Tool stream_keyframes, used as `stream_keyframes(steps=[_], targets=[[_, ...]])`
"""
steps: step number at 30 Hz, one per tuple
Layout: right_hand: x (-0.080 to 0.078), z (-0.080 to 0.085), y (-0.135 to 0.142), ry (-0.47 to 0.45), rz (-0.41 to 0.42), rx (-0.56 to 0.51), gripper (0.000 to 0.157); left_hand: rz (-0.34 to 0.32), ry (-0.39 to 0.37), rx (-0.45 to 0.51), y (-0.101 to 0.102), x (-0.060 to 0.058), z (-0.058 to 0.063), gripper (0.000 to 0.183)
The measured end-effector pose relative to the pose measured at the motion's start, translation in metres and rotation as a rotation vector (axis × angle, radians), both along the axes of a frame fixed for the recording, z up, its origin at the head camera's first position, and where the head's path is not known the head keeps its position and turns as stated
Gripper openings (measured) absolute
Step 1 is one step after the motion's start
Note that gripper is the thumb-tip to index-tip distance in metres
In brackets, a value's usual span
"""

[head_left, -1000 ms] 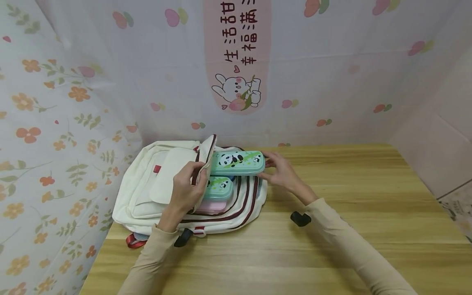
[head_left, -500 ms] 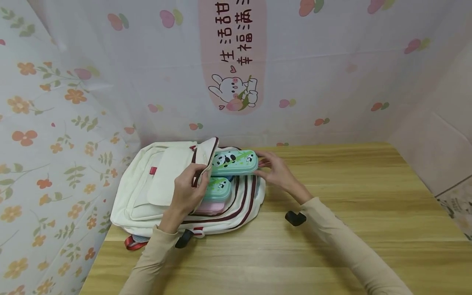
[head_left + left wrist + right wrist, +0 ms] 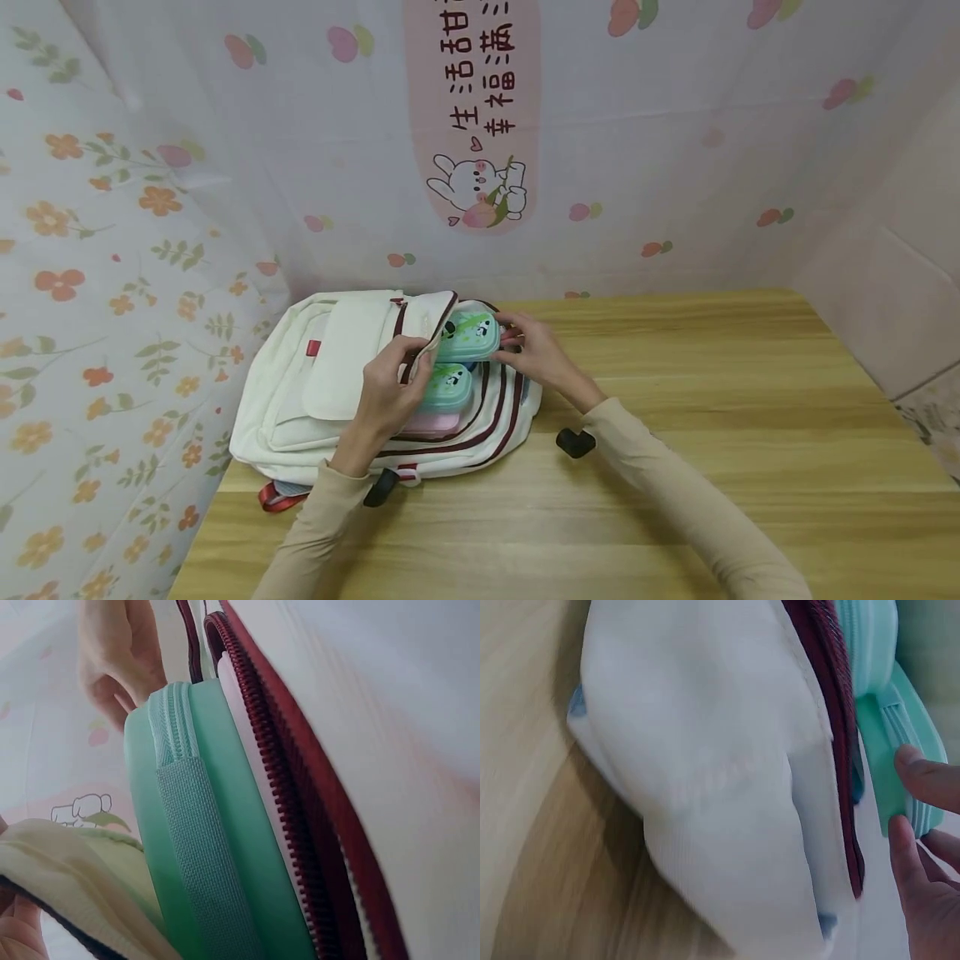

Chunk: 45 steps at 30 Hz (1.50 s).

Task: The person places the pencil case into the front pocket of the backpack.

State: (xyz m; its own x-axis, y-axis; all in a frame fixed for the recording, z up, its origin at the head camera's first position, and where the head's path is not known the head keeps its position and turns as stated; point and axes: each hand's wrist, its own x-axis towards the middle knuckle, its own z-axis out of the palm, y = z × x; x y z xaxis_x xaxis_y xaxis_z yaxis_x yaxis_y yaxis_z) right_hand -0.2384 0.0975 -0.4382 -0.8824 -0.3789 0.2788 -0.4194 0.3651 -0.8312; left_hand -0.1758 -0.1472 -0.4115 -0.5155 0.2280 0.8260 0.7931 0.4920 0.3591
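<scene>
A white backpack (image 3: 258, 408) lies on the table with its pocket unzipped along a dark red zipper (image 3: 281, 780). My left hand (image 3: 382, 396) pinches the edge of the pocket flap (image 3: 426, 315) and lifts it. My right hand (image 3: 536, 354) holds the outer end of a mint-green panda pencil case (image 3: 476, 335) between thumb and fingers; its other end is hidden under the flap. A second mint pencil case (image 3: 447, 388) lies beside it in the pocket, partly covered by the flap. Under that one shows a flat pink thing (image 3: 431, 425).
The wooden table (image 3: 712, 400) extends to the right of the backpack. A printed cloth (image 3: 345, 167) hangs along the back, and a floral cloth (image 3: 112, 333) borders the left side. A red strap loop (image 3: 279, 498) sticks out at the backpack's lower left.
My right hand has moved left, pushing the upper pencil case deeper into the pocket, so less of it shows. My left hand keeps its pinch on the flap, which now leans further right.
</scene>
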Motion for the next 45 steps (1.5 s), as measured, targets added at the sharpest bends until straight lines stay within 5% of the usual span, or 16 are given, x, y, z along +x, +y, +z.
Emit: stream_keyframes(steps=[24, 32, 45], targets=[[-0.004, -0.005, -0.026, 0.017, 0.007, 0.015, 0.06, -0.001, -0.009, 0.01, 0.009, -0.003, -0.003, 0.017], [-0.001, -0.003, -0.012, 0.021, 0.074, 0.035, 0.047, -0.015, -0.028, -0.065, 0.019, -0.002, -0.009, 0.016], [0.006, 0.003, 0.006, 0.04, 0.054, 0.074, 0.037, 0.146, -0.103, -0.317, 0.036, 0.008, -0.02, 0.017]])
